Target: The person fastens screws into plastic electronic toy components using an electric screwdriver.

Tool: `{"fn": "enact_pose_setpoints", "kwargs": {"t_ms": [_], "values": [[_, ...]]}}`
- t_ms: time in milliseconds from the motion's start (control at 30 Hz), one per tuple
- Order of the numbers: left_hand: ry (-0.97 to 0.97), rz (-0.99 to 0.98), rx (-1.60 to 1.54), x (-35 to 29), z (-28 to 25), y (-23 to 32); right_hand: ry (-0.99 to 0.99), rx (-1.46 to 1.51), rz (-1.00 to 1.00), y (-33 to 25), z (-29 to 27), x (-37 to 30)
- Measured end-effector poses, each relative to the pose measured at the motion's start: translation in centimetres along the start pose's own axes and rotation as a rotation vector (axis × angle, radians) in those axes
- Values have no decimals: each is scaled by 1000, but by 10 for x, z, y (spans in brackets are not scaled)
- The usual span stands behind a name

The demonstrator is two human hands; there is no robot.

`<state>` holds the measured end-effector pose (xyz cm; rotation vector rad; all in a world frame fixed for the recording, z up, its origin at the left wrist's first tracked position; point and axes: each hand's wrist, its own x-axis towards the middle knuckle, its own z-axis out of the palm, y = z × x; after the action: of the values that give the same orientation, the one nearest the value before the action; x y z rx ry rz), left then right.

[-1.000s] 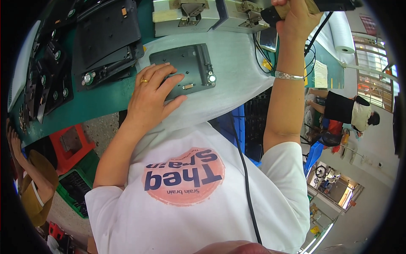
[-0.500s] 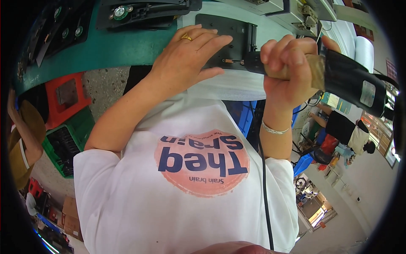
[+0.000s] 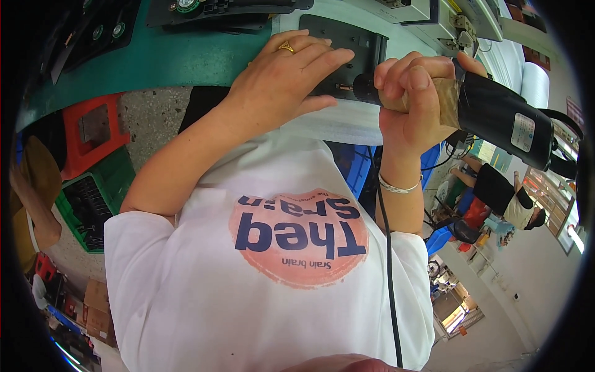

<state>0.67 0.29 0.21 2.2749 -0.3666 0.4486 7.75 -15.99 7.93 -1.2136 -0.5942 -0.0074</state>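
A flat black panel (image 3: 364, 54) with small raised posts lies on the bench. My left hand (image 3: 279, 80) rests on its left part, fingers stretched out and thumb apart, a ring on one finger. My right hand (image 3: 416, 90) is wrapped round the taped, tan grip of a black electric screwdriver (image 3: 499, 115). The tool lies nearly sideways across the view, its nose over the panel's near right area. A small copper-coloured piece (image 3: 343, 87) shows just left of the nose. Whether the screwdriver tip touches a screw is hidden.
Black assemblies with round green-rimmed parts (image 3: 186, 5) lie on the green bench top (image 3: 186, 59). Grey equipment boxes (image 3: 403, 9) stand beyond the panel. At left are a red stool (image 3: 90, 164) and a green crate (image 3: 118, 170). Other people (image 3: 499, 186) are at both sides.
The screwdriver has moved left, its nose now further over the panel. My left hand keeps its place on the panel. The whole view has shifted slightly.
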Motion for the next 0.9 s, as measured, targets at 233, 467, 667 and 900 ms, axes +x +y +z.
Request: {"fn": "enact_pose_setpoints", "kwargs": {"t_ms": [233, 467, 667, 900], "values": [[10, -7, -23, 0, 1, 0, -123, -84, -75, 4, 3, 5], [44, -4, -37, 1, 1, 1, -139, -52, -127, 10, 5, -5], [29, -4, -34, 0, 2, 0, -70, 15, -129, 11, 6, -5], [73, 26, 41, 5, -1, 0, -42, 4, -193, 11, 10, -8]]}}
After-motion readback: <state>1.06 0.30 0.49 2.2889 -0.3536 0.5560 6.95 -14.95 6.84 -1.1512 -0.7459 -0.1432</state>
